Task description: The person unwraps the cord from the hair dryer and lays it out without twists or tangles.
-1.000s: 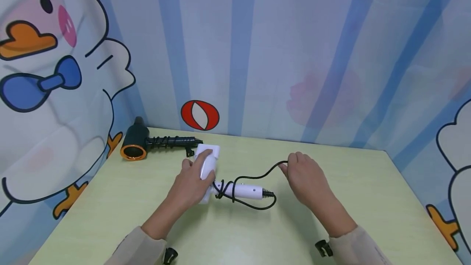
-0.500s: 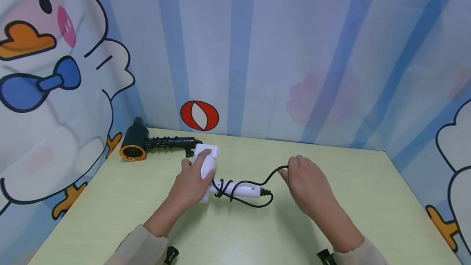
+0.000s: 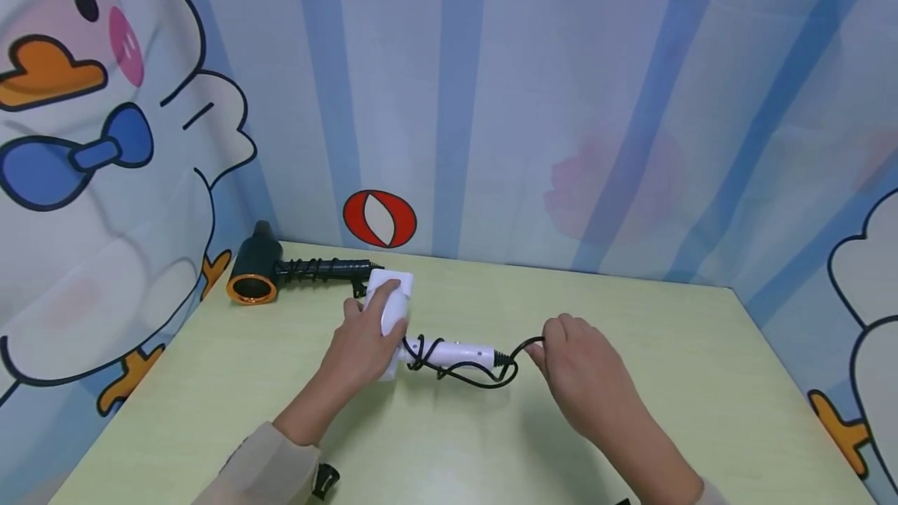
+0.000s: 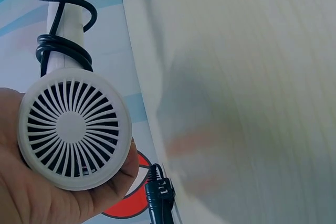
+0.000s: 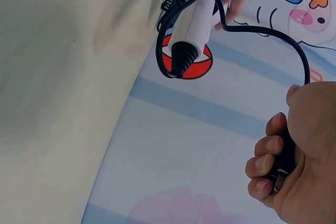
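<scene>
My left hand [image 3: 361,341] grips the body of a white hair dryer [image 3: 396,310], held above the table with its handle pointing right. In the left wrist view the dryer's round slotted grille [image 4: 71,129] faces the camera, with fingers behind it. A black cord [image 3: 484,384] loops loosely around the handle and sags under its tip. Off the handle's end, my right hand [image 3: 582,372] holds the cord's far part. The right wrist view has its fingers curled round a black plug [image 5: 285,158], mostly hidden in the palm, and the cord rising from the fist.
At the table's back left lies a dark hair dryer [image 3: 256,267] with an orange-rimmed nozzle, its cord wound round the handle. The white dryer's head overlaps that handle's end in the head view. A printed cloth [image 3: 519,100] hangs behind the pale table [image 3: 673,380].
My right hand has come down and slightly left, drawing the cord close to the handle's tip, so the stretch between them is shorter. My left hand and the dryer have barely moved.
</scene>
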Demonstrator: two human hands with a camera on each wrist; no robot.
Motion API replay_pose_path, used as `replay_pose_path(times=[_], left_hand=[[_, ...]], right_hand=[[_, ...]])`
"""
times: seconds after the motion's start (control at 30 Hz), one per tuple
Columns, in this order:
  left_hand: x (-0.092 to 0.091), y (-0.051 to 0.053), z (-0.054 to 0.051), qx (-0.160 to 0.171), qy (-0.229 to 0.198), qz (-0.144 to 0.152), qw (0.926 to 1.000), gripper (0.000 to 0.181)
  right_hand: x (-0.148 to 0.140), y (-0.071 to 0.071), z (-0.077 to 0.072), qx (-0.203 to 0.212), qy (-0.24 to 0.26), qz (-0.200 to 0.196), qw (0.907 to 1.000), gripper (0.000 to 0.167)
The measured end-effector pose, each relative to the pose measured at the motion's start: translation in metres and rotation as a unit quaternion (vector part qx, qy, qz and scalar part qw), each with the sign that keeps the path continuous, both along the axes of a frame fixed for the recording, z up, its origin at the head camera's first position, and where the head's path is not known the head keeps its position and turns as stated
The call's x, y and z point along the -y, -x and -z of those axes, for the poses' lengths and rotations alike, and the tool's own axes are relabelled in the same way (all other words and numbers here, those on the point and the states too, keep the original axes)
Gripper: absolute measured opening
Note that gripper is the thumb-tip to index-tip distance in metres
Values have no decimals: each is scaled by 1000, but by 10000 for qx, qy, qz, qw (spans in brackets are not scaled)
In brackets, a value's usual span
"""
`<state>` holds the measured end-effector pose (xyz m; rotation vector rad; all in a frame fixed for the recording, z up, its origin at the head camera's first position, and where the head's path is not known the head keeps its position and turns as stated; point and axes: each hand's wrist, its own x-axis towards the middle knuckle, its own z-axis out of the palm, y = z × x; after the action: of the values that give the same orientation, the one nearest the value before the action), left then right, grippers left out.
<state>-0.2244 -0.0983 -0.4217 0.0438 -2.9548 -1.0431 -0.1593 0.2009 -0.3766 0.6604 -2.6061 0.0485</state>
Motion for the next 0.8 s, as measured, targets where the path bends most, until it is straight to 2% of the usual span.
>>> replay_pose_path(times=[0.1,0.3,0.47,0.63,0.8], left_hand=[[1,2,-2,-18,43,21,10000,65],[3,3,-5,-13,48,1,10000,65],[4,3,-7,-68,41,-14,10000,64],[3,2,-8,-104,28,-31,9999,65],[3,0,-10,-141,-8,-30,9999,64]], right_hand=[[0,-3,2,57,-19,-76,10000,35],[-2,-10,8,32,17,-280,9996,54],[-3,-14,15,76,34,-378,9993,46],[-3,-15,23,243,-111,-262,9993,36],[-4,-15,29,408,-303,-134,9986,37]])
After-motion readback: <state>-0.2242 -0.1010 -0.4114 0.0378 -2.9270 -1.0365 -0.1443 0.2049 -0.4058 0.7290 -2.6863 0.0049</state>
